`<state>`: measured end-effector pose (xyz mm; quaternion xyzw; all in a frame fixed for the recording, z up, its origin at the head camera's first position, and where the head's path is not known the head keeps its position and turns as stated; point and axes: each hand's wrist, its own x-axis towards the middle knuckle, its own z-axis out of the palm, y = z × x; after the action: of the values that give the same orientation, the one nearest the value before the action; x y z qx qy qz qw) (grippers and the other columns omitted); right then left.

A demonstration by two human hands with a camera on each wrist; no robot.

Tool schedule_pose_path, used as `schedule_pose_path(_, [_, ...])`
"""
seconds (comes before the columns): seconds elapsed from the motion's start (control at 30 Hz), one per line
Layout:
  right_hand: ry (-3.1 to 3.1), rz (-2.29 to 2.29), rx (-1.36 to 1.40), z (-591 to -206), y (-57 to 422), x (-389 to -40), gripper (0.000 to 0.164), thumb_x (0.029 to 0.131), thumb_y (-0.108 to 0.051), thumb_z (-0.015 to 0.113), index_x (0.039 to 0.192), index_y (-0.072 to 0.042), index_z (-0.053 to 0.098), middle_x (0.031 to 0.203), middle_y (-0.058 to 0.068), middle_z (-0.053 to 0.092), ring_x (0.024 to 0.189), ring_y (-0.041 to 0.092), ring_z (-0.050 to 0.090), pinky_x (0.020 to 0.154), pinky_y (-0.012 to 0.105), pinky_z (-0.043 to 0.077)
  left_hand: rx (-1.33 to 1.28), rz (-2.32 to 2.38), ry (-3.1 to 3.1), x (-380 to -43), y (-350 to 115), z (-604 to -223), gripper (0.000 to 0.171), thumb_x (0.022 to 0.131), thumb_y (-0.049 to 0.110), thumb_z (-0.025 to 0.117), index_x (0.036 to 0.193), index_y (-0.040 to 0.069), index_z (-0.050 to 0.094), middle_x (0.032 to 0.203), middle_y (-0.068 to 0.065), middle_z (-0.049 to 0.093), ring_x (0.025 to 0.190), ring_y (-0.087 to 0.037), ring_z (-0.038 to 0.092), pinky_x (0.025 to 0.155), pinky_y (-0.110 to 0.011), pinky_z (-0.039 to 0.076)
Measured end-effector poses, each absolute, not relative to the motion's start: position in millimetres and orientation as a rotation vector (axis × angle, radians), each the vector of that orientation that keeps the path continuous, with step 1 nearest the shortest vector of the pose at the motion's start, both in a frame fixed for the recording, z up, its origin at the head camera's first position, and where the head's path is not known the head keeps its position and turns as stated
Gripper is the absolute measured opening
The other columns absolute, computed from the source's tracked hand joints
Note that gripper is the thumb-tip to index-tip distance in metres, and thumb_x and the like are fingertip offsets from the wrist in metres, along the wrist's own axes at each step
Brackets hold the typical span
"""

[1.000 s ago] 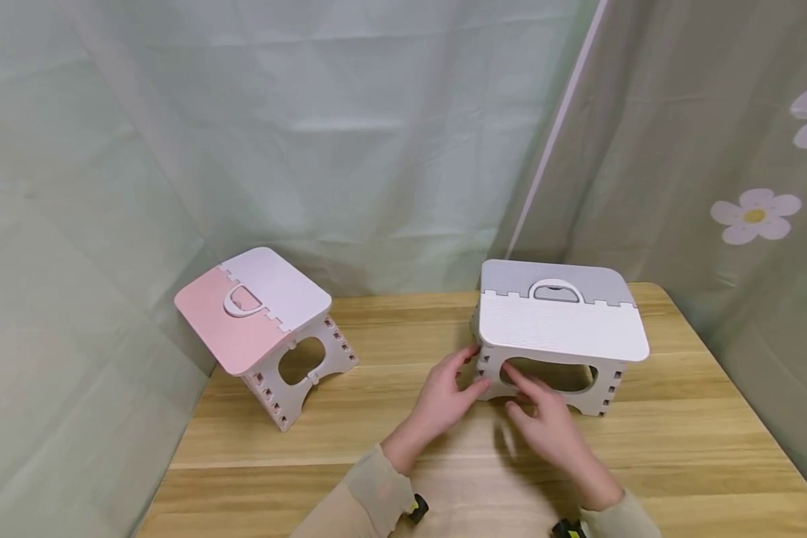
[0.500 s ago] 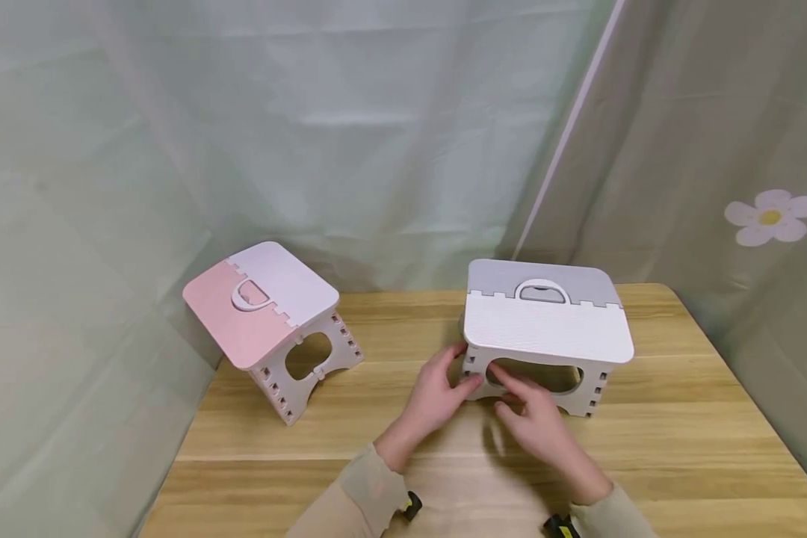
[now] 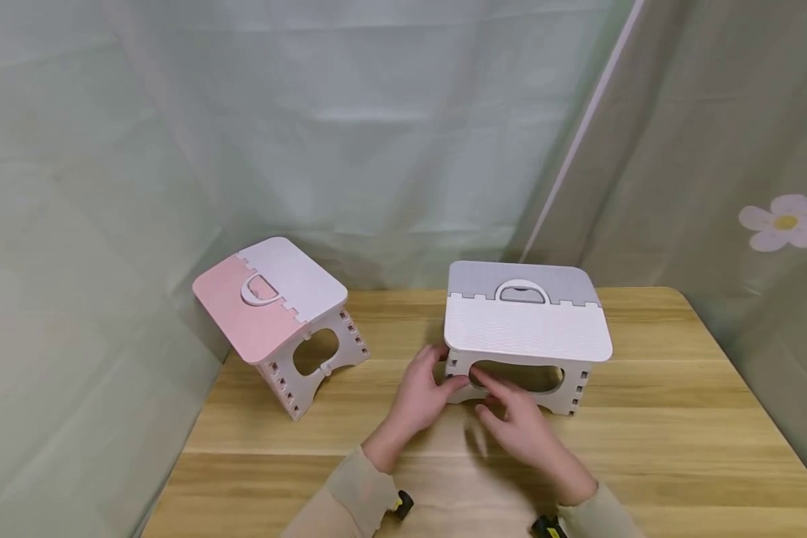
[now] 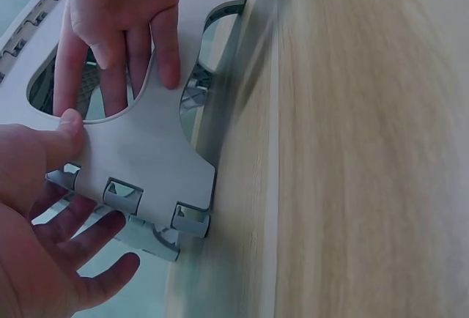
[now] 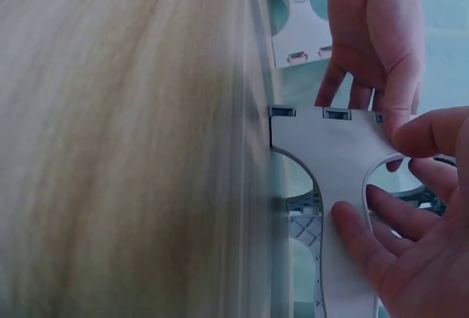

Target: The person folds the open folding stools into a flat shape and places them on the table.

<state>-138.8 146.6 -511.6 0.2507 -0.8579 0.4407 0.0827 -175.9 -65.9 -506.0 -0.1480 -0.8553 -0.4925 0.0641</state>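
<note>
Head view: the grey-and-white folding stool point(image 3: 527, 332) stands upright on the table point(image 3: 672, 426), legs unfolded and carrying handle point(image 3: 521, 282) lying in its top, with the near leg panel point(image 3: 571, 387) turned toward the person, which probably suits working at it with two hands. The left hand point(image 3: 415, 396) holds the panel's left edge, its thumb in front; the right hand point(image 3: 521, 427) reaches into the oval cut-out from the near side. Well apart to the left, the pink-and-white folding stool point(image 3: 249, 314) also stands unfolded, set at an angle near the curtain point(image 3: 403, 149)

Left wrist view: the left thumb point(image 4: 71, 129) rests on the panel's face beside the cut-out, while the other left fingers are spread behind the slotted side edge, so the stool's corner lies between them, likely to steady it. The right fingers go down through the cut-out, somewhat apart, with the right thumb outside on the panel

Right wrist view: the right thumb point(image 5: 350, 219) lies on the narrow strip below the cut-out and the fingers pass through behind it, so that strip sits in a loose-looking pinch. The right index finger comes close to the left thumb; whether they touch, I cannot tell. How hard either hand presses is not visible either
</note>
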Motion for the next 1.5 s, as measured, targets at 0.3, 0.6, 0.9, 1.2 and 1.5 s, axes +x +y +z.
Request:
schedule_pose_path(0.3, [-2.417, 1.283, 0.852, -509.1, 175.3, -138.2, 0.044, 0.094, 0.005, 0.074, 0.136, -0.011, 0.073, 0.127, 0.003, 0.077, 0.111, 0.02, 0.074, 0.094, 0.027, 0.057, -0.402, -1.52, -2.558, -175.9, -76.7, -509.8, 0.05, 0.09, 0.02, 0.089, 0.132, 0.002, 0.068, 0.124, -0.008, 0.068, 0.119, -0.028, 0.064, 0.105, -0.049, 0.05])
schedule_pose_path(0.6, [-2.074, 1.417, 0.814, -512.0, 225.0, -139.0, 0.038, 0.077, 0.026, 0.074, 0.084, -0.012, 0.073, 0.081, 0.002, 0.073, 0.075, 0.006, 0.064, 0.071, 0.018, 0.05, -0.362, -1.568, -2.554, -178.6, -95.0, -510.5, 0.046, 0.09, 0.019, 0.089, 0.129, 0.005, 0.069, 0.125, -0.007, 0.068, 0.118, -0.027, 0.064, 0.099, -0.051, 0.053])
schedule_pose_path(0.9, [-2.308, 1.434, 0.235, -515.0, 242.9, -140.3, 0.05, 0.082, 0.006, 0.088, 0.126, 0.002, 0.064, 0.119, 0.007, 0.065, 0.111, 0.012, 0.058, 0.09, 0.016, 0.047, -0.368, -1.612, -2.537, -181.5, -102.6, -512.3, 0.049, 0.089, 0.02, 0.09, 0.131, 0.005, 0.069, 0.127, -0.008, 0.069, 0.12, -0.028, 0.064, 0.1, -0.052, 0.054])
schedule_pose_path(1.2, [-2.66, 1.503, 0.314, -514.3, 251.1, -141.1, 0.08, 0.09, -0.016, 0.09, 0.157, -0.004, 0.049, 0.14, 0.027, 0.064, 0.12, 0.046, 0.067, 0.097, 0.048, 0.057, -0.371, -1.64, -2.53, -182.4, -106.5, -516.3, 0.05, 0.09, 0.021, 0.09, 0.133, 0.007, 0.068, 0.127, -0.008, 0.069, 0.119, -0.027, 0.065, 0.099, -0.05, 0.055])
schedule_pose_path(1.5, [-2.843, 1.494, 0.257, -512.0, 246.9, -143.9, 0.081, 0.095, -0.037, 0.084, 0.159, -0.006, 0.045, 0.135, 0.024, 0.069, 0.119, 0.037, 0.07, 0.098, 0.051, 0.057, -0.336, -1.731, -2.667, -183.7, -115.7, -521.2, 0.074, 0.09, 0.025, 0.09, 0.151, 0.002, 0.056, 0.139, -0.015, 0.067, 0.121, -0.032, 0.068, 0.101, -0.048, 0.056])
